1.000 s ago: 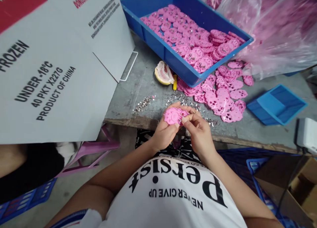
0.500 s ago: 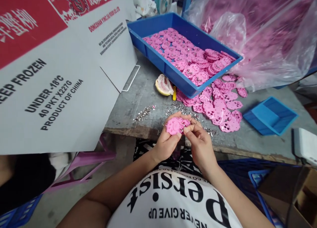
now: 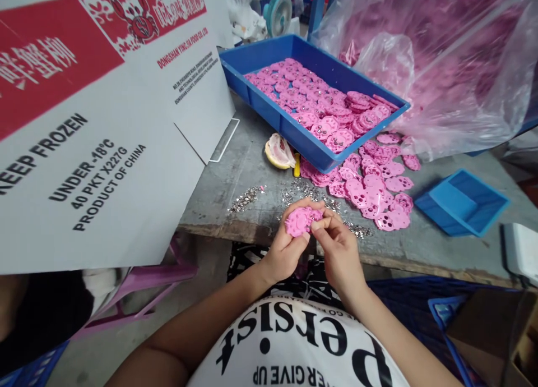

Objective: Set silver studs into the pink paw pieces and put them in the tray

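My left hand point(image 3: 287, 249) is closed round a pink plastic piece point(image 3: 298, 222) with a scalloped edge and a raised round middle, held just over the table's front edge. At that piece's right side, the thumb and forefinger of my right hand point(image 3: 338, 247) are pinched together and touch it; whatever lies between these fingertips is too small and covered to make out. Small shiny metal bits point(image 3: 294, 189) are scattered on the table behind my hands. A loose pile of similar pink pieces point(image 3: 372, 192), several with holes, lies to the right.
A blue tray point(image 3: 269, 107) full of pink pieces stands at the back. Beside it are a cut pomelo-like fruit point(image 3: 279, 151) and a yellow handle point(image 3: 296, 165). A small blue bin point(image 3: 462, 203) sits right, a large plastic bag point(image 3: 458, 67) behind. A carton point(image 3: 126, 123) blocks the left.
The whole view has shifted slightly, so things appear a little lower. Both hands stay on the pink piece, which is turned slightly, with the right fingertips still at its right side.
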Available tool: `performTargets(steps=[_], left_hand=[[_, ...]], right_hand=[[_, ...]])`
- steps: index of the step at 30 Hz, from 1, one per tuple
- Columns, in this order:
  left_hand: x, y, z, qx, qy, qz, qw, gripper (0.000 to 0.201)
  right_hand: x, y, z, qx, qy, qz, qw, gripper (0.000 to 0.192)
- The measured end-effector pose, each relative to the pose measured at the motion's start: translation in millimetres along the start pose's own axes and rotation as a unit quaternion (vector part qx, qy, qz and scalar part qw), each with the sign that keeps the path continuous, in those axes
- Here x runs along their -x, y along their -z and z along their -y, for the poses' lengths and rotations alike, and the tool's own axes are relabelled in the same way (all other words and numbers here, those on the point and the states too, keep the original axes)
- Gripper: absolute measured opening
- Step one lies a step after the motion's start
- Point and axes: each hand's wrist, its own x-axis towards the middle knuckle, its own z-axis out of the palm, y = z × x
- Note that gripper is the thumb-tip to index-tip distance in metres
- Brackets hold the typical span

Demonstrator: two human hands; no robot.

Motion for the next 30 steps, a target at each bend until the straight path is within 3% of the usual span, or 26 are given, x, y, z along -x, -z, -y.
performTargets(steps=[4,8,14,17,20,22,25,28,30], left_hand=[[-3,-3.7,-2,0.044,0.008,0.000,0.999,0.053],[-8,-6.3,-12,0.128,0.077,-0.060,0.987,0.061],[-4,23.1,-32,0.191,0.186,-0.111,0.957,0.064],[7,43.2,-41,0.164,0.192,-0.137,0.958,0.058],[17,56.0,-48,0.117,0.191,-0.167,0.960,0.055],[21,60.1,-52,0.086,0.190,-0.185,0.961,0.054],[23,62.5,-57,0.061,0.188,-0.202,0.959,0.051],[24,65.5,-61,0.052,0.188,-0.201,0.960,0.048],[26,69.5,-64,0.044,0.186,-0.199,0.961,0.045]], right_hand=[[0,-5,-2,-0.029,0.004,-0.018,0.999,0.021],[-3,-6,-3,-0.098,-0.006,-0.033,0.995,0.021],[-14,8,-20,-0.078,-0.015,-0.072,0.994,0.015],[-26,13,-30,-0.020,0.000,-0.025,0.999,0.015],[-47,8,-32,0.115,0.042,0.058,0.991,0.015],[-69,-4,-29,0.226,0.108,0.107,0.962,0.012],[-105,-38,-25,0.375,0.202,0.191,0.884,0.011],[-136,-76,-24,0.498,0.220,0.265,0.796,0.022],[-148,-94,-26,0.542,0.216,0.291,0.758,0.023]])
